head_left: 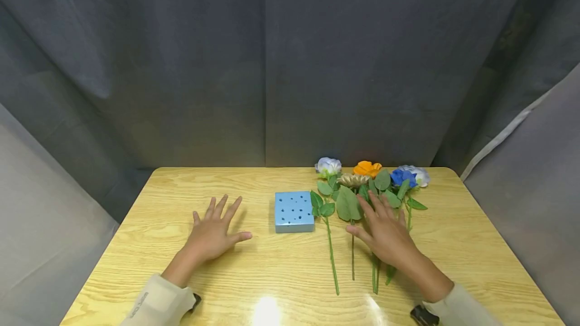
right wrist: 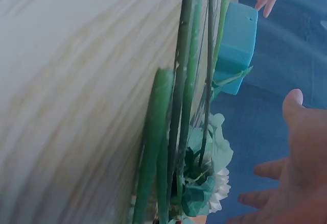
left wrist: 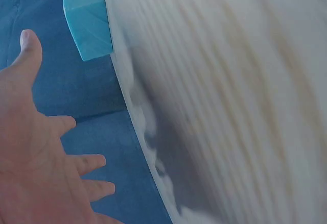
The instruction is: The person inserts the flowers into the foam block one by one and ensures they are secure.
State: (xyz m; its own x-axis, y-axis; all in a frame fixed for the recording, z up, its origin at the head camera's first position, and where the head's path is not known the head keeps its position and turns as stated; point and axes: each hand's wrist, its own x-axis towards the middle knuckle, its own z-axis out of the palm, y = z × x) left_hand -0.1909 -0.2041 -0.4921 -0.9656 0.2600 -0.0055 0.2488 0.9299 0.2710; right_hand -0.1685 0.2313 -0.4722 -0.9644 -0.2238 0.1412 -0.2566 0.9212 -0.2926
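A blue foam block (head_left: pixel 294 211) with several small holes in its top sits mid-table. My left hand (head_left: pixel 213 235) hovers to its left, fingers spread, and holds nothing; the left wrist view shows its palm and a shadow on the wood. Over the stems of several artificial flowers, my right hand (head_left: pixel 387 233) is spread with nothing in it. Among the flowers are a pale lilac one (head_left: pixel 328 166), an orange one (head_left: pixel 367 168), a gold one (head_left: pixel 353 180) and a blue one (head_left: pixel 403 177). Green stems (right wrist: pixel 186 81) lie below the right palm in the right wrist view.
The light wooden table (head_left: pixel 136 245) ends at a dark grey curtain (head_left: pixel 263 64) behind. Pale cloth (head_left: pixel 534 165) hangs at the right side. Flower heads lie close to the table's back edge, and one flower's leaves (head_left: pixel 322 205) touch the block's right side.
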